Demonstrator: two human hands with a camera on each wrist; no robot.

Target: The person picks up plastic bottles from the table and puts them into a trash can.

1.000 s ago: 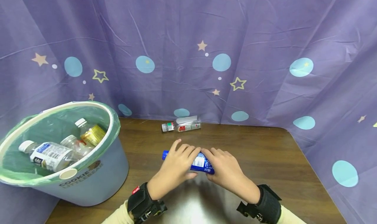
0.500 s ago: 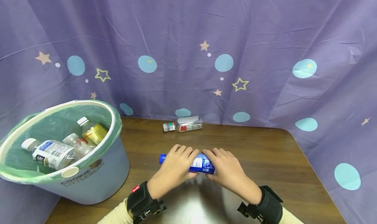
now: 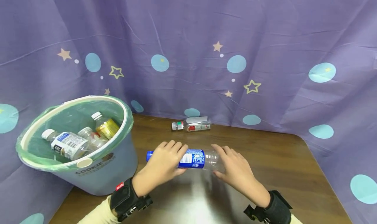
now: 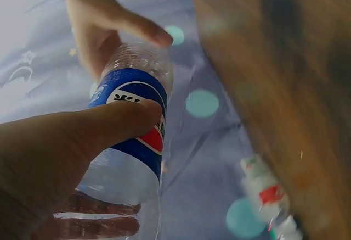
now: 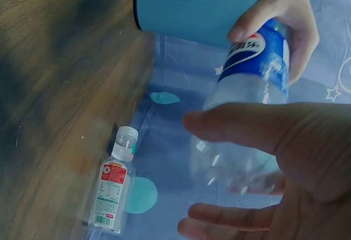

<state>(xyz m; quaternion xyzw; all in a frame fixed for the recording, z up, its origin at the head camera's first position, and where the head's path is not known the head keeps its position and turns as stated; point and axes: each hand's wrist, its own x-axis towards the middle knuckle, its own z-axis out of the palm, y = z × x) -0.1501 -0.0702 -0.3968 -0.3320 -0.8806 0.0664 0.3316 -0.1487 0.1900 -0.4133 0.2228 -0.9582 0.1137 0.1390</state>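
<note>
A clear plastic bottle with a blue label [image 3: 196, 158] and blue cap lies sideways in the air above the table. My left hand [image 3: 163, 161] grips it round the cap-side half; the thumb [image 4: 129, 122] lies across the label in the left wrist view. At the clear base end is my right hand [image 3: 236, 165], its thumb and fingers spread apart around the base. In the right wrist view the right thumb [image 5: 241, 123] is straight and passes in front of the bottle, while some fingertips show beyond it. Whether they touch the plastic I cannot tell.
A grey-blue bin [image 3: 110, 171] with a green liner stands at the left, several plastic bottles [image 3: 70, 145] inside. Another clear bottle [image 3: 195, 125] with a white cap lies at the table's back, before a purple curtain [image 3: 188, 54]. The brown table [image 3: 274, 165] extends right.
My left hand has moved left with the bottle. My right hand has slipped back toward the base and loosened, baring the clear end. The head view has turned slightly left.
</note>
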